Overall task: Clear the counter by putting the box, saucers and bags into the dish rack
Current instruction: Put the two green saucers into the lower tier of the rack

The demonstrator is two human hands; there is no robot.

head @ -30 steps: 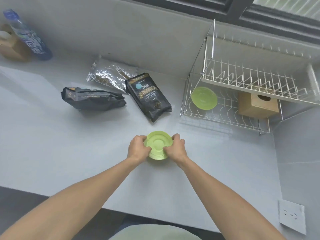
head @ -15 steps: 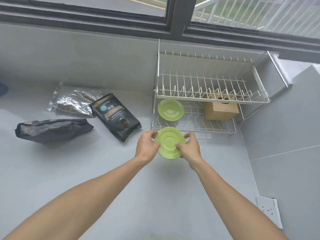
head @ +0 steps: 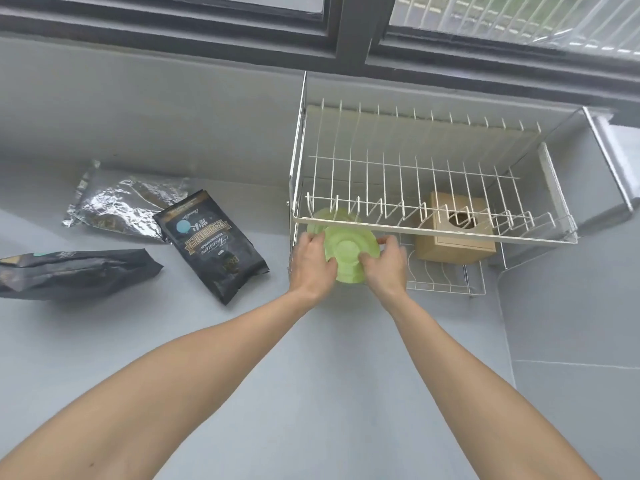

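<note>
At the far left of the grey table [head: 242, 393] a black bag [head: 74, 271] lies on its side, partly cut off by the picture's edge. Behind it, near the wall, lies a crinkled silver bag [head: 121, 202], and overlapping that bag's right end is a flat black bag with printed label [head: 211, 244]. Next comes the left hand [head: 313, 263], its grip clamped on the left edge of a green saucer [head: 349, 256]; the right hand [head: 386, 263] is clamped on the saucer's right edge. The saucer is held tilted at the front left opening of the white wire dish rack [head: 433, 188], under its upper shelf. Just behind it, on the lower shelf, a second green saucer [head: 320, 216] shows. Farther right on the lower shelf sits a tan box [head: 453, 244] with a round hole on top.
</note>
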